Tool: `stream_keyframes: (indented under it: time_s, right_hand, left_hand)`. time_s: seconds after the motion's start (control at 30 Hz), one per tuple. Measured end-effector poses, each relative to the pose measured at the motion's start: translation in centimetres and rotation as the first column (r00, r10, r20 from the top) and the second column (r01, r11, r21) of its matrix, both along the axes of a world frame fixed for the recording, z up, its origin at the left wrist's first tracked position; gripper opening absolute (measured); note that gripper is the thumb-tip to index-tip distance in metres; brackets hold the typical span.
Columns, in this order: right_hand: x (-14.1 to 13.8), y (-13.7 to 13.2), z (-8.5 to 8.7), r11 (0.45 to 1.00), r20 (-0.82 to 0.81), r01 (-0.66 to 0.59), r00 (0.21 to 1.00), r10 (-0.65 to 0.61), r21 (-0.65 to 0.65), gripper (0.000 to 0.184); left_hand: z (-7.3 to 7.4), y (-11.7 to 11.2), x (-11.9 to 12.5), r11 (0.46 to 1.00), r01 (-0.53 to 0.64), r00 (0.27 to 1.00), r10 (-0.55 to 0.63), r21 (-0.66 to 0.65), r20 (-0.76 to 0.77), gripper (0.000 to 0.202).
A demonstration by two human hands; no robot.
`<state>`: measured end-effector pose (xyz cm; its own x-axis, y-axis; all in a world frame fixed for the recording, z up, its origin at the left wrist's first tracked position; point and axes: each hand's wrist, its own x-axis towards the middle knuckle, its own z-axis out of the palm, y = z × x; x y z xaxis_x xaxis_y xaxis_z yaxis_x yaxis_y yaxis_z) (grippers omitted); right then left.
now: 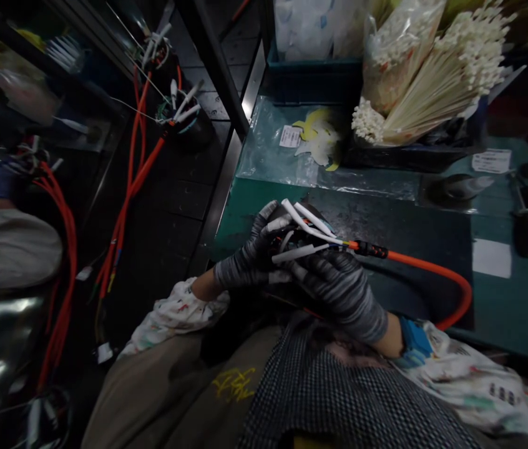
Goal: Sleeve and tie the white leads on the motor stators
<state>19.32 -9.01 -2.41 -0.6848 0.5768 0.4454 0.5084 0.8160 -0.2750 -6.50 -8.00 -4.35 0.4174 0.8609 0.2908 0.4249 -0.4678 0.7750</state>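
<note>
At the bench's near edge, both my hands, in grey striped gloves with pale fingertips, are closed around a dark rounded part. White sleeved wires (308,226) fan out over it. They come from the end of a thick orange cable (425,265), which carries a black sleeve (371,249) and curves off to the right. My left hand (252,252) grips the part's left side, fingers wrapped over its top. From the right and below, my right hand (343,290) holds it, its fingertips partly hidden under the wires. Most of the dark part is covered.
A clear plastic bag (264,149) with yellow and white pieces lies behind my hands. Bundled white-tipped strips (432,100) fill a dark bin; a blue crate (315,78) stands beside it. Orange cables (135,168) hang at left, near another person's sleeve (11,246).
</note>
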Motion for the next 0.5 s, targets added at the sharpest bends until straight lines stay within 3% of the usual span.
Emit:
stream_keyframes:
  time_s: [0.1,0.2,0.3,0.4,0.5]
  right_hand:
    - [0.4,0.1,-0.4,1.000,-0.011,0.000,1.000,0.000,0.022,0.036]
    - [0.1,0.1,-0.2,0.998,0.017,-0.009,1.000,0.009,0.056,0.035]
    - [-0.3,0.0,0.5,0.997,0.047,0.005,0.999,-0.008,0.076,0.033]
    - [0.5,-0.2,1.3,1.000,0.078,-0.025,0.997,0.024,0.009,0.037]
    - [2.3,-0.2,2.1,0.998,-0.030,-0.044,0.999,0.043,-0.048,0.043]
  left_hand:
    - [1.0,0.2,-0.2,0.995,0.084,0.996,-0.085,0.056,0.016,0.121]
    - [1.3,-0.1,0.2,0.997,0.057,0.998,-0.056,0.052,-0.029,0.121]
    - [1.2,-0.5,0.8,0.998,0.030,0.999,-0.032,0.051,0.026,0.114]
    - [1.1,-0.9,1.3,1.000,-0.006,0.996,0.005,0.004,0.093,0.102]
    - [1.3,-1.0,1.9,0.999,-0.040,0.991,0.040,-0.003,0.125,0.096]
